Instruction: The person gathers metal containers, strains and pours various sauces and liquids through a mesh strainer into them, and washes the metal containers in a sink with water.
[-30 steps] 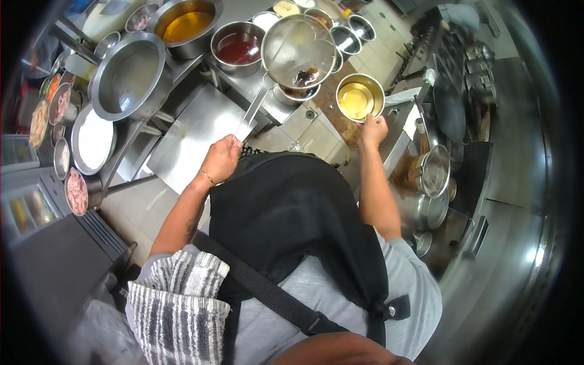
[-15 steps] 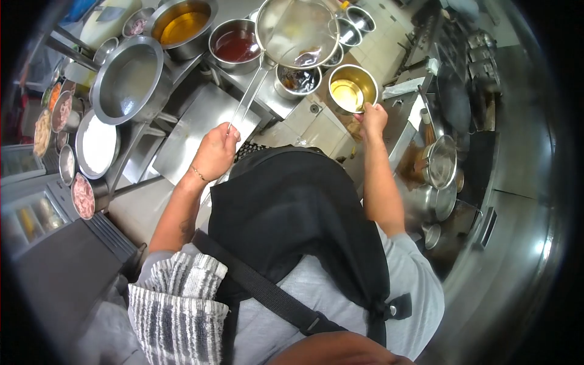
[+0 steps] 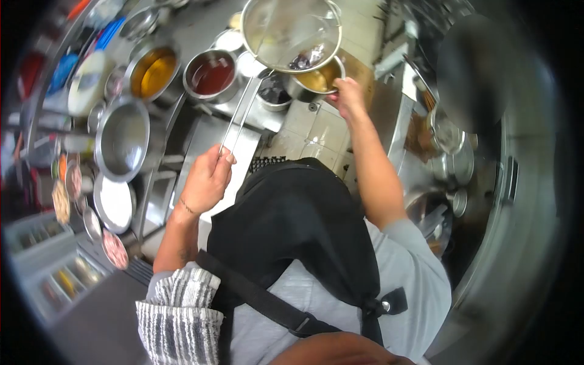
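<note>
Round wire-mesh strainer (image 3: 286, 30) with a long twin-rod metal handle is at the top centre of the frame, a glossy dark patch showing low in its mesh. Nearest the camera, a black-and-white striped towel (image 3: 179, 322) lies at the lower left, and a black cloth apron (image 3: 298, 213) fills the centre. Beyond the apron, left of centre, the left hand (image 3: 207, 177) has its fingers closed around the end of the strainer's handle. Right of centre and higher, the right hand (image 3: 348, 98) grips the rim of a round metal pot of yellow liquid (image 3: 299, 92). This pot sits just below the strainer in the frame, partly covered by its rim; I cannot tell whether they touch. Farther off, a steel tabletop (image 3: 243, 114) carries a metal pot with dark contents (image 3: 275, 97) and, left of it, a metal pot of red liquid (image 3: 210, 78). At the upper left stands a metal pot of amber liquid (image 3: 157, 73).
</note>
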Motion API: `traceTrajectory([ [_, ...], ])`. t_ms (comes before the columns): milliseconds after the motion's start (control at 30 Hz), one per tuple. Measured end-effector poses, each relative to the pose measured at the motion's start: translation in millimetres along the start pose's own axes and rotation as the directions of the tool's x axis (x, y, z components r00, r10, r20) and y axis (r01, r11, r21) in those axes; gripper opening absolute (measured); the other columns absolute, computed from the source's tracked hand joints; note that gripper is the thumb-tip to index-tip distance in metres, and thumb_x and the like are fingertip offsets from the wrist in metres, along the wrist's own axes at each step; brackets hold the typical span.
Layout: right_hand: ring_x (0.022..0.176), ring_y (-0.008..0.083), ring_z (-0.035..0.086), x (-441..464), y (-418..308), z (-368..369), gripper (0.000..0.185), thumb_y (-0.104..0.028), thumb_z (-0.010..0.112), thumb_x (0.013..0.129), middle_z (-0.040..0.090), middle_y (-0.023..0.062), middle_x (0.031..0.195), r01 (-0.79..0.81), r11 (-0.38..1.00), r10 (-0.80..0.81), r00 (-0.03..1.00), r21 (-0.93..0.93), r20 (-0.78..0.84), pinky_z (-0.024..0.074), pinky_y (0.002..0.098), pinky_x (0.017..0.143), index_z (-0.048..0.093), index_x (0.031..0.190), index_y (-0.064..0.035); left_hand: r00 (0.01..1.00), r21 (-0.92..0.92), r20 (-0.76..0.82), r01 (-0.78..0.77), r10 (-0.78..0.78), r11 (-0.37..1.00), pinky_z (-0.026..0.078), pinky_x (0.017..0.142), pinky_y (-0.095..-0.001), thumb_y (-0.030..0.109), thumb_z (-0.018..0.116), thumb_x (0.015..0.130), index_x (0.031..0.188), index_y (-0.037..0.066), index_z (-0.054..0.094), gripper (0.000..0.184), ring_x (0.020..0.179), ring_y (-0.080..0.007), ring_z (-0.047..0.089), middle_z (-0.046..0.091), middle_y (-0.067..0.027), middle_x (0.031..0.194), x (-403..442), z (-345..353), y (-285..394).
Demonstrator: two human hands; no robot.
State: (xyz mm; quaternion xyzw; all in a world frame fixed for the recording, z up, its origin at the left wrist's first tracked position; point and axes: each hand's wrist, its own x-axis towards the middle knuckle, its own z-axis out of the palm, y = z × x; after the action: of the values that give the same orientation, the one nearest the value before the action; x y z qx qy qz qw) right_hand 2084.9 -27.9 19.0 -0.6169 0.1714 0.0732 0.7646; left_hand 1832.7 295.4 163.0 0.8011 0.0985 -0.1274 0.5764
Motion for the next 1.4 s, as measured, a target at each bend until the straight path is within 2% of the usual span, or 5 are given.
traceTrajectory([
  [700, 0.053, 0.0131, 0.060, -331, -21, -312, 0.015, -0.003, 0.063, 0.086, 0.063, 0.0065, 0.070, 0.287, 0.957, -0.187, 0.478, -0.048, -0.858, 0.0484, 0.0261, 0.043, 0.055, 0.073, -0.0045, 0.670, 0.092, 0.711, -0.392, 0.215, 0.915, 0.034, 0.037, -0.0273, 0.019, 0.053, 0.101, 0.083, 0.006, 0.057, 0.022, 0.042, -0.0099, 0.043, 0.046, -0.0005, 0.058, 164, 364, 213],
  [833, 0.052, 0.0117, 0.057, -390, 3, -340, 0.020, -0.003, 0.062, 0.088, 0.059, 0.0042, 0.069, 0.374, 0.928, -0.157, 0.362, -0.011, -0.919, 0.0474, 0.0252, 0.043, 0.052, 0.071, -0.0071, -0.042, 0.124, 0.968, -0.777, 0.247, -0.618, 0.058, 0.072, -0.0412, 0.018, 0.055, 0.095, 0.100, -0.003, 0.068, 0.025, 0.078, -0.0361, 0.071, 0.072, -0.0217, 0.088, 227, 568, 204],
  [1200, 0.054, 0.0126, 0.059, -453, 58, -378, 0.016, 0.000, 0.061, 0.088, 0.059, 0.0044, 0.071, 0.478, 0.868, 0.030, 0.216, 0.132, -0.976, 0.0531, 0.0257, 0.045, 0.053, 0.074, -0.0046, 0.358, 0.363, 0.928, -0.931, 0.106, -0.029, 0.057, 0.066, -0.0371, 0.009, 0.050, 0.092, 0.093, -0.002, 0.070, 0.024, 0.078, -0.0279, 0.072, 0.074, -0.0166, 0.094, 224, 848, 159],
  [1267, 0.055, 0.0118, 0.060, -461, 64, -378, 0.011, 0.001, 0.060, 0.087, 0.063, 0.0050, 0.074, 0.480, 0.861, 0.057, 0.230, 0.165, -0.972, 0.0524, 0.0249, 0.044, 0.057, 0.078, -0.0035, 0.497, 0.245, 0.829, 0.093, -0.258, 0.965, 0.034, 0.038, -0.0318, 0.007, 0.039, 0.092, 0.097, 0.003, 0.064, 0.026, 0.046, -0.0196, 0.044, 0.050, -0.0052, 0.063, 194, 859, 152],
  [1400, 0.054, 0.0101, 0.060, -472, 62, -371, 0.005, 0.000, 0.060, 0.088, 0.064, 0.0039, 0.074, 0.502, 0.841, 0.115, 0.195, 0.200, -0.974, 0.0514, 0.0237, 0.043, 0.064, 0.086, -0.0024, 0.097, 0.350, 0.903, 0.401, -0.419, 0.847, 0.028, 0.036, -0.0346, 0.004, 0.041, 0.090, 0.094, -0.003, 0.057, 0.018, 0.041, -0.0200, 0.042, 0.050, -0.0100, 0.061, 241, 900, 148],
])
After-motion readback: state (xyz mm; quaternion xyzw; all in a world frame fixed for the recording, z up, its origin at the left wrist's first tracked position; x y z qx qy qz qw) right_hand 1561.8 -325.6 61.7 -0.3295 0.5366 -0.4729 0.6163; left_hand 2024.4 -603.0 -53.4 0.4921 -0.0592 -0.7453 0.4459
